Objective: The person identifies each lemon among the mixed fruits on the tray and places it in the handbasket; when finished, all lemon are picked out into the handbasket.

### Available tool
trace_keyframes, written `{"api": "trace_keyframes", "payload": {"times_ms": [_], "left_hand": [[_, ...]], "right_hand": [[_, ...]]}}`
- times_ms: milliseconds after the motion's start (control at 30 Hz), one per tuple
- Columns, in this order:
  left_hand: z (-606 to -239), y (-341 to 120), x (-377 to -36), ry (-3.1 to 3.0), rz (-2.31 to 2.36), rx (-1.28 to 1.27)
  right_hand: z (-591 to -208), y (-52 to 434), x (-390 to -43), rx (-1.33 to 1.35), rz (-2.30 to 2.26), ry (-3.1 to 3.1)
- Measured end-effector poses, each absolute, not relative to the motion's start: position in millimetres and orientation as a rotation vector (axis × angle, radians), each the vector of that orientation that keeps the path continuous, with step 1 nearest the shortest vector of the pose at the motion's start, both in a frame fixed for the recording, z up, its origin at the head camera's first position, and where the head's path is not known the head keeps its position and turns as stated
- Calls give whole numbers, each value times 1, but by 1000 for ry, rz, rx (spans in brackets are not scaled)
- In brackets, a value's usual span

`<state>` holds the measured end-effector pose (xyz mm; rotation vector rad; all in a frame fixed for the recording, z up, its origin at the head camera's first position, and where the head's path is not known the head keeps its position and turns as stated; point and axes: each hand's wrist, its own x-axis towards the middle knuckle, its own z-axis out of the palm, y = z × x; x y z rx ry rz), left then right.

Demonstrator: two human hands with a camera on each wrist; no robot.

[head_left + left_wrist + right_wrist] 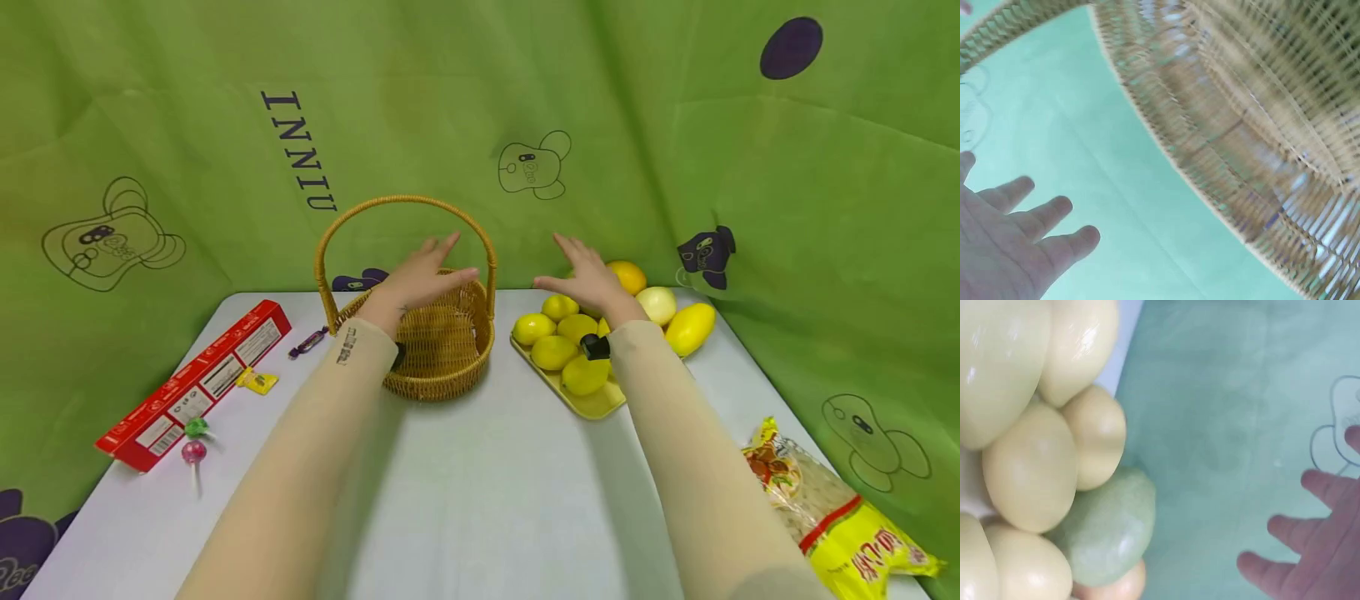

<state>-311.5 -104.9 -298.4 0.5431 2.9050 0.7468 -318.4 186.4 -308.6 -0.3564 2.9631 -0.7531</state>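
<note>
My left hand is held above the wicker basket, its fingers spread and nothing in them. In the left wrist view the palm and fingers are apart from the basket's rim. Over the far part of a yellow tray is my right hand, also spread and holding nothing. Several lemons lie in that tray. Around its far right side are an orange fruit, a pale round fruit and a long yellow fruit. The right wrist view shows a green fruit, partly behind yellow ones.
On the left lie a long red box, a purple-wrapped candy, a yellow-wrapped candy, and green and pink lollipops. A yellow printed food bag lies front right. Green cloth surrounds the white table.
</note>
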Motion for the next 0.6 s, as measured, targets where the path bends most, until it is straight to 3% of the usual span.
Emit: {"api": "trace_keyframes", "payload": {"times_ms": [333,600], "left_hand": [[-298,-138,-261,2721,1283,756],[-328,-169,-224,2578,1765,812]], "right_hand": [[-322,208,-296,-450,-1501,2619],[-350,228,-273,-512,-1882,2397]]}}
